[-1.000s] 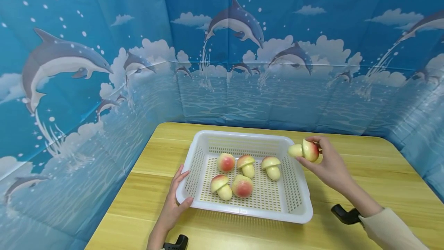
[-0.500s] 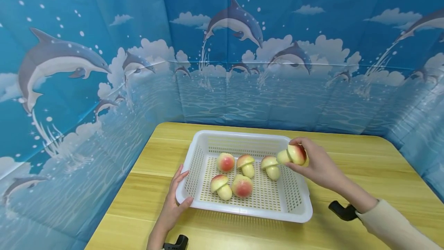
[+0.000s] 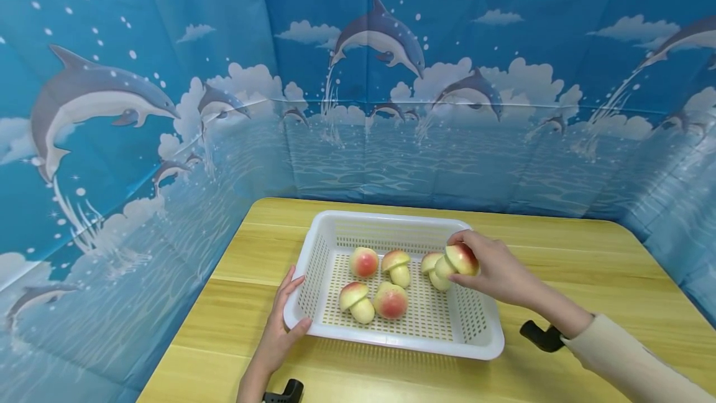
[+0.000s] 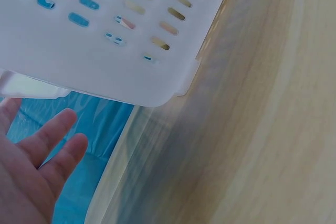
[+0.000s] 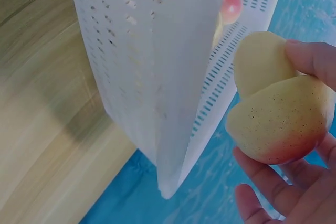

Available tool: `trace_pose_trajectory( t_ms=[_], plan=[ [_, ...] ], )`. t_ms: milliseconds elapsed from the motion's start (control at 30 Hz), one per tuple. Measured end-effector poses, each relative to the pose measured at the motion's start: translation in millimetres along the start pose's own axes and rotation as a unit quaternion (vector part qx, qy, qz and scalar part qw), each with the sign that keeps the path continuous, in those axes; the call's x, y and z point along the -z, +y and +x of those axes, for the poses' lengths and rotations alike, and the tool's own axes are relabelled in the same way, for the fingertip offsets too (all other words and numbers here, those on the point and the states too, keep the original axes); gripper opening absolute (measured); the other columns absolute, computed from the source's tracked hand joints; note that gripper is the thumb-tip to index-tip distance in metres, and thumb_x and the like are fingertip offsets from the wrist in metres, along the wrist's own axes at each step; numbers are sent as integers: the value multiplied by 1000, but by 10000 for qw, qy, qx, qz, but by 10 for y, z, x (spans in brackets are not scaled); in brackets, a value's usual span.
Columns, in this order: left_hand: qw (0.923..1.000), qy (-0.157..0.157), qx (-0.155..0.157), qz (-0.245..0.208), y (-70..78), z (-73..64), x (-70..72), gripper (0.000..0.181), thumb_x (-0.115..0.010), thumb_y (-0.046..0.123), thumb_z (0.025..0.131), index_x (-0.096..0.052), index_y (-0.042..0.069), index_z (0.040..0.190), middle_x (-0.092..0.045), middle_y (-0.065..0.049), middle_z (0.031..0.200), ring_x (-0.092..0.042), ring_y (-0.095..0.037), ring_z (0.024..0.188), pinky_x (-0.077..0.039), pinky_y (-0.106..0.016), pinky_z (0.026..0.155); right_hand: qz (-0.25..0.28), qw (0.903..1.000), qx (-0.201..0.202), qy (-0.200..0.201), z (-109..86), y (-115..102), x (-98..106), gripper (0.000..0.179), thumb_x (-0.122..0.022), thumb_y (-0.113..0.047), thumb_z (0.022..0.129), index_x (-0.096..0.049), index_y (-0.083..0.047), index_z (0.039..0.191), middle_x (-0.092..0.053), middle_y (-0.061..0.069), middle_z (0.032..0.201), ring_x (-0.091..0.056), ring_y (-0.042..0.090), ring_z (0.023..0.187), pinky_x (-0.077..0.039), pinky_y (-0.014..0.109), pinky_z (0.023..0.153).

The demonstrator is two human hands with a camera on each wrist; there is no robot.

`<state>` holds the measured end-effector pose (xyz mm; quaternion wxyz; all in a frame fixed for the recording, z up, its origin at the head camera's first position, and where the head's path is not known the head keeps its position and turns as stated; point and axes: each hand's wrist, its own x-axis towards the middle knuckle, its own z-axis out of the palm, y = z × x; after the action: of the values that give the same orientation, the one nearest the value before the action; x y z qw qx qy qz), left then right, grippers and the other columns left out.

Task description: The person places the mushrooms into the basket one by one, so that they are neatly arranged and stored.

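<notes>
A white plastic basket [image 3: 391, 342] with slotted walls holds several toy mushrooms with cream stems and red-yellow caps. My right hand [image 3: 500, 271] pinches another toy mushroom [image 3: 462, 259] between thumb and fingers, over the basket's right part. In the head view its stem points left and partly covers a mushroom [image 3: 431, 261] lying in the basket. The right wrist view shows the held mushroom [image 5: 283, 119] close up, with dark specks on its cap. My left hand [image 3: 275, 333] is at the basket's left front corner; its fingers [image 4: 47, 140] are spread and extended beside the wall.
The basket stands on a yellow wood-grain table [image 3: 235, 303]. A blue sheet printed with dolphins [image 3: 380, 160] hangs behind the table and at both sides. Black wrist-worn devices [image 3: 541, 336] sit at both wrists.
My right hand has carried the held mushroom left and slightly down, from beyond the basket's right rim to over its inside. My left hand and the basket have stayed put.
</notes>
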<state>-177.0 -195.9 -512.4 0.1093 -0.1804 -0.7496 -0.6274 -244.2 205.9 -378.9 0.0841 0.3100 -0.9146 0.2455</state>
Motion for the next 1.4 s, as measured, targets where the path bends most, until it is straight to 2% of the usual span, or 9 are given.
trace_pose_trajectory(
  t_ms=[167, 367, 667, 800, 967, 1067, 1400],
  plan=[
    [10000, 1, -12, -52, 7, -1, 0, 70, -61, 8, 82, -33, 16, 146, -3, -6, 158, -14, -38, 138, -35, -31, 98, -196, 9996, 57, -209, 47, -26, -40, 50, -82, -24, 74, -53, -13, 113, -57, -6, 103, -53, 9, 84, -38, 41, 75],
    [10000, 26, -5, -46, 17, -4, 4, 70, -61, 8, 82, -34, 16, 146, -4, -7, 158, -15, -37, 138, -35, -32, 97, -260, 9982, 43, -537, 90, -62, -84, 50, -81, -27, 74, -54, -15, 115, -58, -7, 106, -52, 7, 85, -36, 39, 74],
    [10000, -44, 64, -1, -5, -10, 19, 68, -60, 7, 84, -34, 17, 145, -2, -8, 158, -13, -36, 138, -34, -33, 98, -484, 9932, 72, -1056, 91, -60, -164, 55, -82, -27, 73, -54, -12, 118, -60, -3, 111, -53, 10, 90, -38, 40, 74],
    [9999, -96, 75, 74, 1, -7, 28, 68, -60, 7, 84, -32, 16, 146, -2, -6, 158, -13, -37, 138, -35, -37, 98, -422, 9923, 79, -1158, 95, -49, -196, 54, -82, -27, 73, -54, -12, 117, -59, -3, 109, -51, 10, 87, -36, 37, 70],
    [9999, -82, 71, 112, 13, -5, 24, 68, -60, 9, 85, -32, 17, 146, -3, -3, 158, -10, -38, 139, -30, -57, 98, -267, 9905, 83, -1345, 112, -27, -237, 53, -82, -25, 73, -53, -12, 115, -58, -4, 106, -50, 9, 82, -39, 34, 69],
    [9999, -31, 34, 132, 14, -5, 20, 68, -60, 10, 84, -33, 17, 146, -3, -3, 158, -9, -39, 139, -26, -64, 98, -94, 9889, 86, -1482, 130, -22, -257, 54, -82, -23, 73, -52, -9, 116, -57, -2, 107, -49, 10, 81, -42, 32, 68],
    [9999, -26, 72, 136, 16, 0, 6, 68, -61, 10, 83, -34, 17, 145, -4, -7, 158, -13, -38, 138, -30, -57, 98, 183, 9820, 112, -1877, 133, 12, -321, 51, -80, -21, 75, -50, -7, 114, -53, -3, 100, -49, 11, 80, -44, 30, 67]
  ],
)
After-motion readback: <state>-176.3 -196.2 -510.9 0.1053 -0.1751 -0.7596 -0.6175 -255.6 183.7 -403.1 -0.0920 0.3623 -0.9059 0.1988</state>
